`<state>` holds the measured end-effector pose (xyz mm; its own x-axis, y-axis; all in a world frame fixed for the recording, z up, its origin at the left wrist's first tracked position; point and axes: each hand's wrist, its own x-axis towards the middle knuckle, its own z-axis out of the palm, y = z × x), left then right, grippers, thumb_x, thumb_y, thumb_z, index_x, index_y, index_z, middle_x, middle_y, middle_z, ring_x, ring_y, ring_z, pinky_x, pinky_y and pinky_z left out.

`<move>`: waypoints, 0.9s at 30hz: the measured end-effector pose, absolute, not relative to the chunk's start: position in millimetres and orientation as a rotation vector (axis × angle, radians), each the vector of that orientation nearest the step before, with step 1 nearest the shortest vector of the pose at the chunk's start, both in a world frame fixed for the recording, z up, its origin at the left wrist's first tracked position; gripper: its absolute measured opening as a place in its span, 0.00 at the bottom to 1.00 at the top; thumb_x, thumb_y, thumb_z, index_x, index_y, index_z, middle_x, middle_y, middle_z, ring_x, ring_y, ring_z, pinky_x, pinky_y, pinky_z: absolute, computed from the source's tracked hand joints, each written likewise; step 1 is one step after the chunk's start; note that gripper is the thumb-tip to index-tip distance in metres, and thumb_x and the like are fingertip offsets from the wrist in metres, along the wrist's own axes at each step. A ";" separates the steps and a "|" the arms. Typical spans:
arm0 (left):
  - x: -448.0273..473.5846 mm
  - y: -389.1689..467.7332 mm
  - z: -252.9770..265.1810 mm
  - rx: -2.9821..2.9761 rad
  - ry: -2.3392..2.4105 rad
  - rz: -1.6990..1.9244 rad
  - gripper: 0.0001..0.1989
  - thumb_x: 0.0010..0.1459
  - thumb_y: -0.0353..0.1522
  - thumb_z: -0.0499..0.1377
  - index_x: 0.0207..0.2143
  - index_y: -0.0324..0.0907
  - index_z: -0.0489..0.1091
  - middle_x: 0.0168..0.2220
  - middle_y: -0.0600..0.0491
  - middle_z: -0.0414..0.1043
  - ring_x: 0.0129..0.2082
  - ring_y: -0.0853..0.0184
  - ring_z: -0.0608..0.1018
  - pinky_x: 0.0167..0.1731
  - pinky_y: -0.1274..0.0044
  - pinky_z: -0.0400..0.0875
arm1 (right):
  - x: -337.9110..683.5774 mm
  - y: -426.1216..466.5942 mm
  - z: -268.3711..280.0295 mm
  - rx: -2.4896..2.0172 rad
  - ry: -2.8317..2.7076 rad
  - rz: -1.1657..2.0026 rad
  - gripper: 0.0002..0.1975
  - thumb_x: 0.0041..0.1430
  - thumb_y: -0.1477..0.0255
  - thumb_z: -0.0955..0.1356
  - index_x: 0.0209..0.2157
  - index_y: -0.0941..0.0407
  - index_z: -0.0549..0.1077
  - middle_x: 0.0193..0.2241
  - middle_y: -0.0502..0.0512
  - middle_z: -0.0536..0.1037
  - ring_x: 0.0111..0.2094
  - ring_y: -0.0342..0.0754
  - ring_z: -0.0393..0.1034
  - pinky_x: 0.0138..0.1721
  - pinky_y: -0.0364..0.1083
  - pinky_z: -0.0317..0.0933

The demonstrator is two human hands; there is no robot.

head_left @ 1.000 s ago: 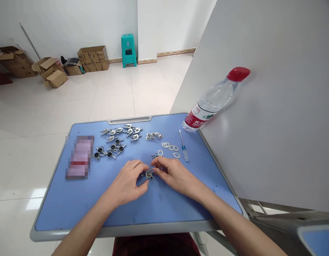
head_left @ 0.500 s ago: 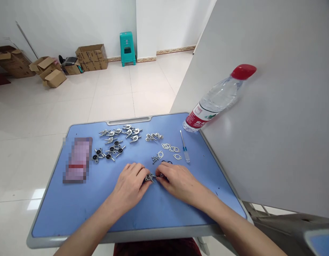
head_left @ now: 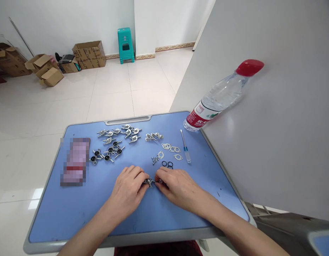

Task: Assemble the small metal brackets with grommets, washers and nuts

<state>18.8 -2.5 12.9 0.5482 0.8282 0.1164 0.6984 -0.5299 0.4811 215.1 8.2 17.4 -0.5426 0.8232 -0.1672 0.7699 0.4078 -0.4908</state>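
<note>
clamping one metal fitting (head_left: 148,182) in the fingertips of the left hand (head_left: 131,185), at the near middle of the blue table (head_left: 73,206); pinching one mostly hidden small piece (head_left: 161,181) with the right hand (head_left: 178,185), just beside. counting, farther off, at least two black o-rings (head_left: 162,164), heaped screws (head_left: 155,159), six black-faced fittings (head_left: 107,157), about six flat gaskets (head_left: 175,155), one screwdriver (head_left: 185,148), eight silver fittings (head_left: 133,138), one water bottle (head_left: 215,97).

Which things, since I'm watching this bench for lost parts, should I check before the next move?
1. Left hand grips the metal part: ok.
2. What the right hand holds: cannot tell, its fingers mostly hide it.
3. Screws gathered, apart from both hands: ok.
4. Black rings well away from the right hand: not ok, they lie close beside it.
5. Screwdriver lying apart from both hands: ok.
6. Bottle capped: ok.
</note>
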 end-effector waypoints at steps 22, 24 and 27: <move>20.5 -3.4 14.5 2.251 1.319 0.406 0.05 0.57 0.25 0.60 0.33 0.41 0.66 0.33 0.55 0.70 0.34 0.63 0.70 0.34 0.71 0.64 | 213.9 6.0 18.1 -1.437 -2.554 0.833 0.07 0.57 0.82 0.64 0.29 0.57 0.67 0.26 0.48 0.72 0.23 0.41 0.60 0.24 0.42 0.41; 20.6 -3.9 14.6 2.252 1.317 0.408 0.05 0.57 0.24 0.59 0.34 0.41 0.66 0.33 0.54 0.70 0.35 0.63 0.70 0.35 0.71 0.65 | 213.0 4.9 17.5 -1.427 -2.570 0.824 0.08 0.56 0.82 0.64 0.27 0.57 0.65 0.24 0.47 0.69 0.22 0.40 0.56 0.24 0.42 0.40; 20.9 -3.6 14.8 2.232 1.328 0.393 0.05 0.57 0.24 0.58 0.33 0.41 0.67 0.34 0.54 0.70 0.35 0.63 0.70 0.35 0.72 0.65 | 211.8 3.9 17.0 -1.402 -2.580 0.819 0.09 0.56 0.83 0.63 0.26 0.57 0.63 0.23 0.46 0.65 0.21 0.40 0.52 0.23 0.43 0.39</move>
